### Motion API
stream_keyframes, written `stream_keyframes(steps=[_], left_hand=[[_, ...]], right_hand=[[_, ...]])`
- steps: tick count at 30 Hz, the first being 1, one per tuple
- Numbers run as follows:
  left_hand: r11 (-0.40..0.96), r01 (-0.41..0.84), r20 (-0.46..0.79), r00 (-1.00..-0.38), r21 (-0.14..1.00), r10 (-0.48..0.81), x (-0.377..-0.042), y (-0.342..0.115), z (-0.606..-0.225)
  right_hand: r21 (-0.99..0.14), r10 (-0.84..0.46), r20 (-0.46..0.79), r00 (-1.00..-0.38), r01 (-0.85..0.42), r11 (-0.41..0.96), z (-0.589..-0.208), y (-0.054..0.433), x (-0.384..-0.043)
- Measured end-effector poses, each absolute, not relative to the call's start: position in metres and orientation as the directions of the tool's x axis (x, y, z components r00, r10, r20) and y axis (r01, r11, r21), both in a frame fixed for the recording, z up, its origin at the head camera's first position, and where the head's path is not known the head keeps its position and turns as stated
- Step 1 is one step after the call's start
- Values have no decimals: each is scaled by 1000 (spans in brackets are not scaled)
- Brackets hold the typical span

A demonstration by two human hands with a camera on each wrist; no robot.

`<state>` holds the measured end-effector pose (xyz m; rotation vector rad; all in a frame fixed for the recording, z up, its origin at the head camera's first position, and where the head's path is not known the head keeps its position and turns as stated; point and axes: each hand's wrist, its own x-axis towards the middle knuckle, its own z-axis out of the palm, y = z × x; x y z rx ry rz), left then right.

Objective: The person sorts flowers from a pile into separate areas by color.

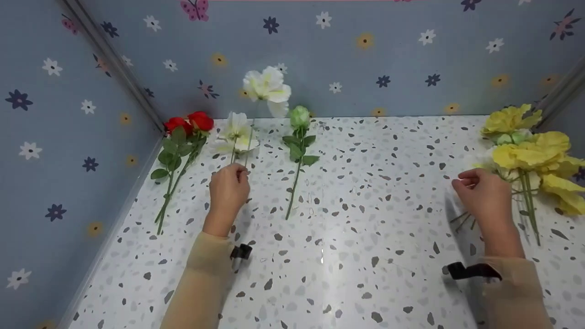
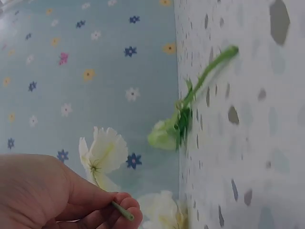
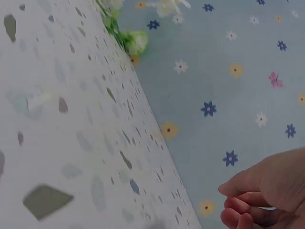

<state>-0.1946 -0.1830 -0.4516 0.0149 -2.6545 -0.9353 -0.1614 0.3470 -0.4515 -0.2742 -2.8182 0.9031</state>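
Between thumb and fingers, my left hand (image 1: 230, 189) pinches the green stem (image 2: 123, 210) of a white flower (image 1: 267, 87), whose bloom is raised against the back wall. A second white flower (image 1: 236, 135) is just beyond the hand, low near the table; its lower stem is hidden behind my fingers. To the right of this hand lies a pale green rose (image 1: 300, 118) with leaves. My right hand (image 1: 486, 196) is above the table with loosely bent fingers and nothing in them. It overlaps the edge of a pile of yellow flowers (image 1: 532, 153) in the head view.
Two red roses (image 1: 201, 121) lie in the back left corner, stems toward me. Several cut stems (image 1: 464, 220) poke out beneath my right hand. Blue flower-patterned panels (image 1: 320, 59) wall in the speckled white table (image 1: 356, 219) at the back and sides.
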Motion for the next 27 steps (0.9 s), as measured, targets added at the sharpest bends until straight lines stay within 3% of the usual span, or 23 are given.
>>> stream_keyframes(steps=[6,12,27], left_hand=[[777,-37,230,-945,628,-231,-205,-211,-469],[795,-138,131,-956,591,-263,-205,-221,-478],[799,-119,111,-968,589,-226,-212,-225,-493]], right_hand=[[-552,341,23,-940,273,788,-460,383,-159],[-538,399,-78,-914,375,755,-466,403,-155],[-565,422,-144,-895,424,708,-465,411,-153]])
